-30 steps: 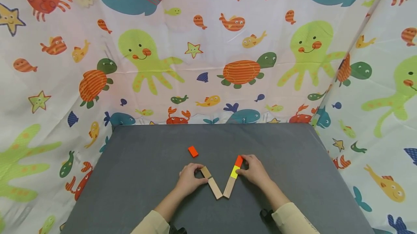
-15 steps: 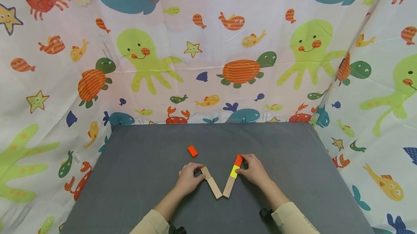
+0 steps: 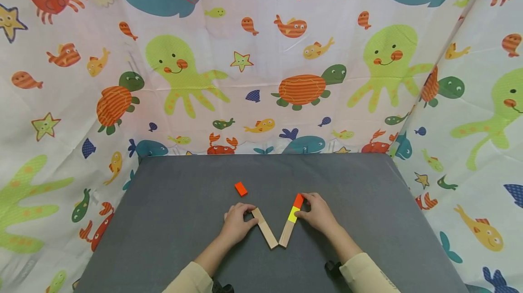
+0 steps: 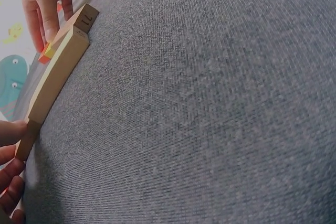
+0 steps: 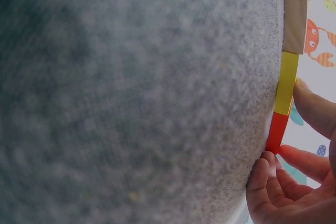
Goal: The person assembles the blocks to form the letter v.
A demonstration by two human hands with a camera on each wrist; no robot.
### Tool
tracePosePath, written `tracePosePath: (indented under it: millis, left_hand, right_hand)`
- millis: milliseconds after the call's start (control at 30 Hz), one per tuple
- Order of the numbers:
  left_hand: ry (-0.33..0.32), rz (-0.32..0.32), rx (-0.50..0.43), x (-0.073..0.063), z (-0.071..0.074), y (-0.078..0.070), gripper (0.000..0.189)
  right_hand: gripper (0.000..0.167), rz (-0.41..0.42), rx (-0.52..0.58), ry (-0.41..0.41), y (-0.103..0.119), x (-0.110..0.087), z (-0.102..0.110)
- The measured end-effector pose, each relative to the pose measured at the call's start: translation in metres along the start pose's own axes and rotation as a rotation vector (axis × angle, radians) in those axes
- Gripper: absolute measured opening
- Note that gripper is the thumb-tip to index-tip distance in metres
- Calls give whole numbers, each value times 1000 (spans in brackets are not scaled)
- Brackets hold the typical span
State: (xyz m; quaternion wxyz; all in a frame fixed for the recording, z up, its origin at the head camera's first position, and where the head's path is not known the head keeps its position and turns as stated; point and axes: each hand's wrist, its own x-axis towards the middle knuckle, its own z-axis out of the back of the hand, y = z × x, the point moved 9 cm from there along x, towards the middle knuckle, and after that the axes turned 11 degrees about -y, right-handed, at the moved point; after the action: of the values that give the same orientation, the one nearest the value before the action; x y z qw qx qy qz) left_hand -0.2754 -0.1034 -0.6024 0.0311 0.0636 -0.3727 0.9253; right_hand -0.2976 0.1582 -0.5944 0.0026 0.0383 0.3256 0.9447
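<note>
On the table, wooden blocks lie in a V. Its left arm has a plain block [image 3: 268, 236] with a shorter plain block [image 3: 257, 214] lined up at its far end. My left hand [image 3: 237, 224] pinches that shorter block between thumb and fingertips; in the left wrist view the short block [image 4: 27, 140] shows between them. The V's right arm is a plain block [image 3: 287, 234], a yellow block [image 3: 293, 214] and an orange-red block [image 3: 298, 200], end to end. My right hand [image 3: 320, 213] holds these two coloured blocks, thumb [image 5: 310, 106] at the yellow side, fingers around the orange-red end.
A loose orange-red block [image 3: 241, 189] lies beyond my left hand. The table [image 3: 184, 184] has a grey cloth cover. A curtain [image 3: 253, 102] printed with sea animals hangs behind it and along both sides.
My left hand has brought the short plain block, earlier offset from the longer one, into a straight line with it. The right hand stays at the coloured blocks.
</note>
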Motion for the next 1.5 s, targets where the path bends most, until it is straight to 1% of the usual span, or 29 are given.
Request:
tracePosePath:
  millis: [167, 400, 533, 633, 800, 900, 967, 1100, 1200, 1367, 1500]
  left_hand:
    - [3, -17, 3, -1, 0, -1, 37]
    - [-8, -28, -32, 2, 3, 0, 36]
    - [-43, -34, -70, 5, 7, 1, 33]
    - [-77, -38, -82, 9, 12, 2, 33]
    - [-133, -16, -91, 17, 22, 6, 38]
    - [-165, 12, -99, 23, 28, 10, 41]
    - [-176, 27, -91, 27, 30, 13, 45]
    - [-178, 60, -83, 35, 30, 19, 53]
    - [-179, 71, -65, 42, 31, 23, 57]
    - [-186, 52, 4, 53, 34, 30, 61]
    - [-166, 41, 30, 58, 33, 32, 63]
  right_hand:
    - [71, 5, -2, -6, 1, 1, 0]
    - [72, 5, -6, 2, -1, 1, -2]
    - [72, 6, -11, 0, -1, 1, -2]
    - [72, 6, -14, 0, -1, 1, -3]
    - [72, -1, -11, 1, -2, 1, -3]
    - [72, 1, -20, -1, -3, 1, -3]
    - [72, 0, -22, -2, -3, 1, -3]
    - [72, -3, -17, 0, -3, 1, -3]
    - [72, -7, -13, 1, -3, 0, -4]
    - [72, -10, -14, 3, -4, 1, -4]
    - [72, -7, -13, 1, -4, 1, -4]
